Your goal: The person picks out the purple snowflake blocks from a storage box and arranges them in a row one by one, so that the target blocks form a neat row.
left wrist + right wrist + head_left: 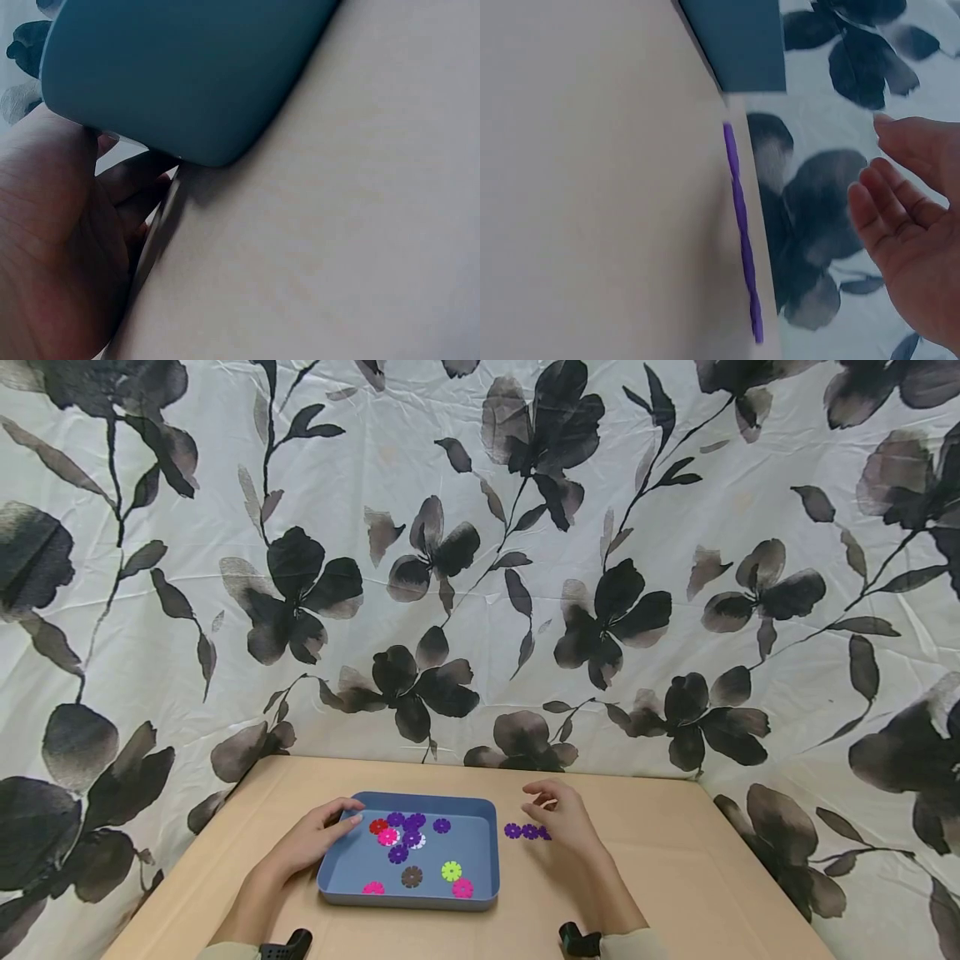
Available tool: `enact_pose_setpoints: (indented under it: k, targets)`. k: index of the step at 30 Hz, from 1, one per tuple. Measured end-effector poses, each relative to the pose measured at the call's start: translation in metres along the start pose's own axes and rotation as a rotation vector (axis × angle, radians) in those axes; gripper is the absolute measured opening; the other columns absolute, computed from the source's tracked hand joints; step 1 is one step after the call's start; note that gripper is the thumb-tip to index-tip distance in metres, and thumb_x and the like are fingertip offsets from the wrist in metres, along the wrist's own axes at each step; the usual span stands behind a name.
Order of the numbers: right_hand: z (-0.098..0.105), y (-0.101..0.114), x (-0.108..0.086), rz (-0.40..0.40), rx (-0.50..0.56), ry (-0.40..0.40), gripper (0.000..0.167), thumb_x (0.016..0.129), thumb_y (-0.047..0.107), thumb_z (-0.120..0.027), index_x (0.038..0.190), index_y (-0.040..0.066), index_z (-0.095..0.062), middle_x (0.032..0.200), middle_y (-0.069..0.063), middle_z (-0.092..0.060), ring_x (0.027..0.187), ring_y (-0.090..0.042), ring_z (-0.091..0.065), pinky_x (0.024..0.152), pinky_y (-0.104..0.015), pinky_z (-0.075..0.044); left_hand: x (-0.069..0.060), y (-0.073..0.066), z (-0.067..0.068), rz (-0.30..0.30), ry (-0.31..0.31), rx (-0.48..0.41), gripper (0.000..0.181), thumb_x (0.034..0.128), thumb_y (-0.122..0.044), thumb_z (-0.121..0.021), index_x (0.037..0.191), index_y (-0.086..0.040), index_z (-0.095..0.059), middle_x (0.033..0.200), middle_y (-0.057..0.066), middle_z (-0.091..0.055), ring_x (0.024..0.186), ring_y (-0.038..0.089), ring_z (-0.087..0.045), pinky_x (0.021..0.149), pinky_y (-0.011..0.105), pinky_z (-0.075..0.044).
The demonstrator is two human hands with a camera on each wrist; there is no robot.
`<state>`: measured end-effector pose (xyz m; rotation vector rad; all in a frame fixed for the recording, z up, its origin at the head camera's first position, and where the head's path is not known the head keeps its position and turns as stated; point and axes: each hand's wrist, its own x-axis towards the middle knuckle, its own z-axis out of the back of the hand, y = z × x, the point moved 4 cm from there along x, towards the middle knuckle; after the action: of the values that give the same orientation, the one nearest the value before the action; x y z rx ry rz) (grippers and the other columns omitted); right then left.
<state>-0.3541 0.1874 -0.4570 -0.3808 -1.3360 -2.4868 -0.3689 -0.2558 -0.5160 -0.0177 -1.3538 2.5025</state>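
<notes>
A blue-grey tray (pixel 435 860) holds several flower-shaped discs: a purple cluster (pixel 411 837), a red one (pixel 378 827), pink ones, a brown one (pixel 412 877) and a yellow-green one (pixel 451 871). My left hand (pixel 311 839) grips the tray's left rim, thumb over the edge; the left wrist view shows the hand (pixel 60 225) beside the tray's wall (pixel 172 82). Right of the tray a row of purple discs (pixel 529 832) lies on the table, seen edge-on as a purple strip (pixel 742 232). My right hand (pixel 566 818) hovers above its right end, fingers (pixel 900 202) apart and holding nothing.
The tan table (pixel 675 877) extends on both sides of the tray. Behind it hangs a white cloth (pixel 465 652) with dark flowers, meeting the table's back edge. Dark devices sit on the left wrist (pixel 287 945) and right wrist (pixel 579 940).
</notes>
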Motion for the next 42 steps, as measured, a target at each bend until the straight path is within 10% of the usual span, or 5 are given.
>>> enact_pose_setpoints:
  k: [23, 42]
  targets:
    - [-0.087, 0.047, 0.009, 0.163, 0.038, 0.208, 0.023, 0.092, 0.006, -0.078, 0.115, 0.009, -0.076, 0.113, -0.012, -0.069, 0.092, -0.018, -0.067, 0.075, -0.021, -0.054, 0.004, -0.004, -0.004, 0.027, -0.023, 0.005, 0.039, 0.1055, -0.04, -0.06, 0.135, -0.015, -0.064, 0.152, 0.017, -0.056, 0.15, 0.046, -0.038, 0.121, 0.068, -0.029]
    - [-0.14, 0.061, 0.021, 0.136, -0.056, 0.414, 0.026, 0.095, 0.012, -0.077, 0.12, 0.008, -0.075, 0.116, -0.009, -0.07, 0.098, -0.017, -0.066, 0.079, -0.018, -0.054, 0.006, -0.004, -0.006, 0.034, -0.042, 0.014, 0.04, 0.1049, -0.042, -0.061, 0.134, -0.015, -0.065, 0.151, 0.017, -0.057, 0.15, 0.047, -0.04, 0.12, 0.069, -0.03]
